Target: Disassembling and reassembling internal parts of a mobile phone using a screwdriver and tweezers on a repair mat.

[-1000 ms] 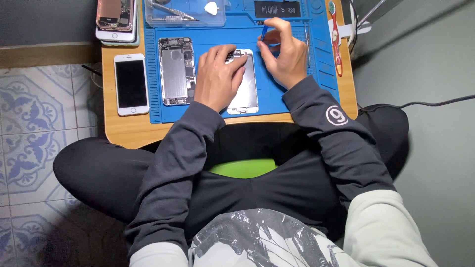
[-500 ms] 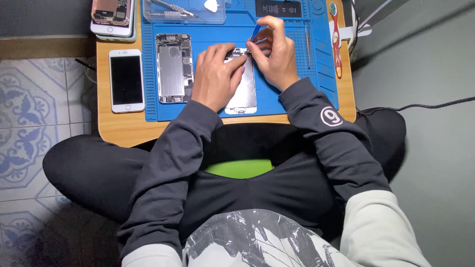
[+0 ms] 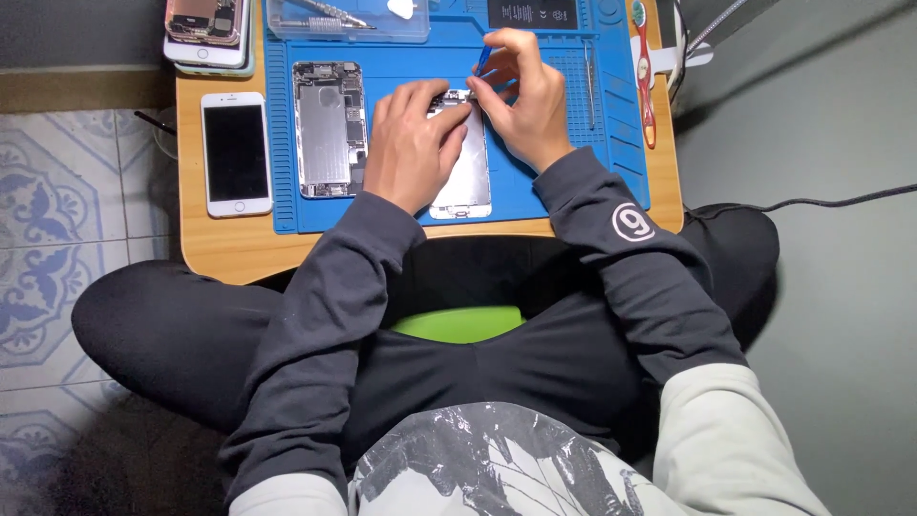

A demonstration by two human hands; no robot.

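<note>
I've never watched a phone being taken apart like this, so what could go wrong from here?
The blue tool in the right hand might slip and scratch the screen panel that the left hand presses down. The opened phone body lies close by the left hand; a nudge could perhaps disturb its exposed parts.

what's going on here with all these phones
A person sits at a small wooden table covered by a blue work mat. The left hand presses down on a silver phone panel lying on the mat, while the right hand pinches a thin blue tool at the panel's top end. An opened phone body lies on the mat to the left, and a white phone lies beside the mat.
</note>
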